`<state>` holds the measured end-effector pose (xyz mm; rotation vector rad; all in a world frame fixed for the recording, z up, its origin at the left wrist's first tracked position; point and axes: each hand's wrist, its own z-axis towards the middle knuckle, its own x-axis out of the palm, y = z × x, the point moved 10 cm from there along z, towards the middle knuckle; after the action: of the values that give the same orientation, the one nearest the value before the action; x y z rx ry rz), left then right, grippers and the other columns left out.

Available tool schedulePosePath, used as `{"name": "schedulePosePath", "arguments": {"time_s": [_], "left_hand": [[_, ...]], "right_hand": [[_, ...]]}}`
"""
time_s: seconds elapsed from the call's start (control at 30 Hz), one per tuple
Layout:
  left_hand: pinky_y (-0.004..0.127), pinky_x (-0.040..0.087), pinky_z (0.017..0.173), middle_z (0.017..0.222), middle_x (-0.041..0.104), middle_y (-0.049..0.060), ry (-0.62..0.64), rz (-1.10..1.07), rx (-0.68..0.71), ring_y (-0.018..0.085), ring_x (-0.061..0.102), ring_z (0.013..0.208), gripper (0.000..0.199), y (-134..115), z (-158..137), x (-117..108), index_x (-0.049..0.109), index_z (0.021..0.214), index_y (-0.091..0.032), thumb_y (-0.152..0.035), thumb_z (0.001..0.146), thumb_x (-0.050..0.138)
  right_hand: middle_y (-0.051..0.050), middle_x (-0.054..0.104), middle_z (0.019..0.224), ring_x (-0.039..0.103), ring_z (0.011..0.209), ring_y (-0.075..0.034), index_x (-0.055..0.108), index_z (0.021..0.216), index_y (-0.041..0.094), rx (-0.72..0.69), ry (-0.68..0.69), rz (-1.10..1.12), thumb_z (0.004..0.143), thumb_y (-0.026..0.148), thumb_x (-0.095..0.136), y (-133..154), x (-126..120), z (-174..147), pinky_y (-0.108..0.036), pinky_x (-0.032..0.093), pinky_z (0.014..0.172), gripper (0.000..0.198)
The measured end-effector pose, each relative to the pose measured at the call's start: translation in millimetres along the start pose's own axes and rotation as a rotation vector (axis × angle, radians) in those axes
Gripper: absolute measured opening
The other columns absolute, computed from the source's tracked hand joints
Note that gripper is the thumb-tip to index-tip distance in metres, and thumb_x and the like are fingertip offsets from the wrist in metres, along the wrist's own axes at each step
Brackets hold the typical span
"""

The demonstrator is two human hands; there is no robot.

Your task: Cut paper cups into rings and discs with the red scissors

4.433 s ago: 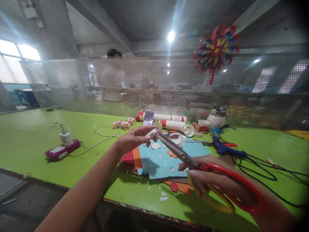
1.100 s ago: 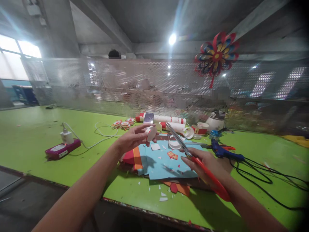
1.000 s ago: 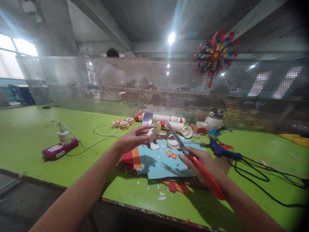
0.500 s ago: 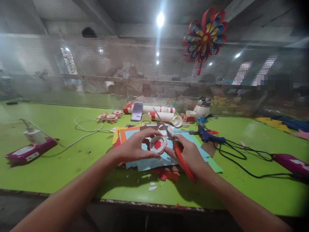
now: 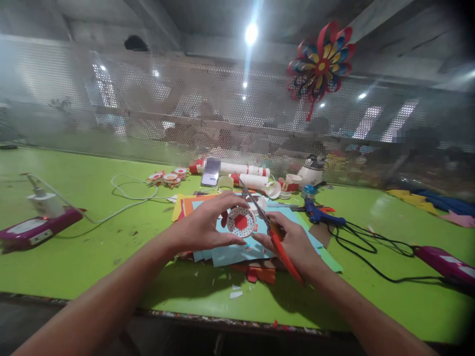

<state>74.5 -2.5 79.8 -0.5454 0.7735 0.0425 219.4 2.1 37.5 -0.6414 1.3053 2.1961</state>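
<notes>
My left hand [image 5: 206, 225] is closed around the edge of a small round paper cup [image 5: 241, 222], thumb below and fingers above. Its face, turned toward me, carries a red hexagon in the middle and dark dots around it. In my right hand [image 5: 291, 240] lies a pair of scissors [image 5: 280, 249] with red-orange handles, the blades pointing up and away to the left. My right thumb reaches close to the cup's lower right edge; whether it touches cannot be told. Beneath both hands is a pile of coloured paper sheets [image 5: 222, 256], mostly light blue on top.
Behind the paper stand a phone [image 5: 211, 173], stacked paper cups [image 5: 252, 182] and a white jug [image 5: 311, 172]. A blue glue gun [image 5: 322, 212] lies right, its black cord running to a purple power strip [image 5: 445, 262]. Small finished cup pieces [image 5: 170, 178] sit back left. Another power strip [image 5: 40, 230] is left.
The cup has turned so its dotted face points more squarely at me. My view has shifted slightly; the scissors stay in my right hand.
</notes>
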Motion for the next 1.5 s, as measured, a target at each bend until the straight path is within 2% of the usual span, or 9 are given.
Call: {"name": "schedulePosePath", "arguments": {"time_s": [0.23,0.4,0.5,0.63,0.77,1.03,1.17,1.27,1.5], "left_hand": [[0.035,0.049,0.085,0.120,0.058,0.010,0.036,-0.018,0.062,0.022,0.054,0.107,0.054,-10,-1,4,0.052,0.121,-0.020,-0.035,0.074,0.074],[0.033,0.050,0.076,0.113,0.060,0.008,0.037,-0.029,0.024,0.020,0.057,0.095,0.052,-5,-2,8,0.053,0.118,-0.021,-0.039,0.074,0.073],[0.035,0.050,0.079,0.115,0.060,0.009,0.031,-0.014,0.027,0.021,0.058,0.096,0.052,-7,-2,8,0.054,0.118,-0.022,-0.039,0.074,0.073],[0.038,0.048,0.087,0.118,0.058,0.009,0.032,0.035,0.041,0.023,0.056,0.104,0.050,-15,-2,7,0.053,0.118,-0.023,-0.037,0.074,0.072],[0.036,0.048,0.084,0.110,0.059,0.007,0.029,0.110,0.037,0.022,0.056,0.100,0.046,-17,-4,5,0.051,0.115,-0.023,-0.036,0.076,0.071],[0.034,0.049,0.076,0.106,0.056,0.006,-0.091,0.208,-0.006,0.019,0.055,0.090,0.042,-6,-4,-2,0.044,0.108,-0.022,-0.033,0.076,0.071],[0.034,0.050,0.072,0.101,0.055,0.005,-0.156,0.220,-0.103,0.017,0.054,0.084,0.041,4,-3,-4,0.044,0.103,-0.021,-0.035,0.076,0.070],[0.034,0.051,0.069,0.100,0.054,0.006,-0.190,0.188,-0.173,0.018,0.056,0.084,0.041,11,-3,-4,0.044,0.104,-0.019,-0.035,0.077,0.070],[0.031,0.052,0.063,0.095,0.054,0.004,-0.317,0.231,-0.164,0.014,0.056,0.073,0.042,19,-5,-8,0.043,0.103,-0.020,-0.037,0.076,0.071]], "right_hand": [[-0.003,0.064,0.087,0.057,0.073,-0.018,0.063,0.102,0.017,-0.041,-0.030,0.015,0.075,0.038,0.069,5,-2,0,-0.028,0.045,0.065,0.035],[-0.004,0.064,0.090,0.057,0.075,-0.018,0.061,0.107,0.017,-0.061,-0.003,0.090,0.072,0.037,0.072,8,-2,-3,-0.027,0.046,0.067,0.041],[-0.006,0.063,0.091,0.057,0.077,-0.019,0.060,0.108,0.014,-0.063,0.009,0.087,0.072,0.040,0.071,6,-3,-3,-0.029,0.046,0.070,0.045],[-0.006,0.062,0.087,0.055,0.075,-0.019,0.060,0.106,0.013,-0.080,0.013,0.064,0.071,0.041,0.068,8,-4,0,-0.030,0.047,0.070,0.045],[-0.003,0.060,0.079,0.052,0.068,-0.017,0.061,0.102,0.015,-0.096,-0.003,0.026,0.071,0.042,0.068,12,-6,1,-0.028,0.046,0.064,0.042],[0.003,0.051,0.066,0.047,0.059,-0.013,0.062,0.093,0.016,-0.002,-0.081,0.069,0.078,0.043,0.065,3,-9,3,-0.024,0.042,0.056,0.030],[0.004,0.051,0.065,0.048,0.056,-0.013,0.060,0.095,0.017,0.074,-0.104,0.157,0.078,0.044,0.065,-7,-11,3,-0.024,0.042,0.053,0.032],[0.003,0.054,0.066,0.049,0.056,-0.013,0.059,0.097,0.017,0.074,-0.103,0.182,0.079,0.043,0.064,-9,-13,4,-0.024,0.043,0.053,0.033],[0.001,0.058,0.069,0.053,0.057,-0.013,0.062,0.103,0.016,0.181,-0.034,0.331,0.080,0.041,0.062,-10,-11,3,-0.025,0.047,0.053,0.034]]}}
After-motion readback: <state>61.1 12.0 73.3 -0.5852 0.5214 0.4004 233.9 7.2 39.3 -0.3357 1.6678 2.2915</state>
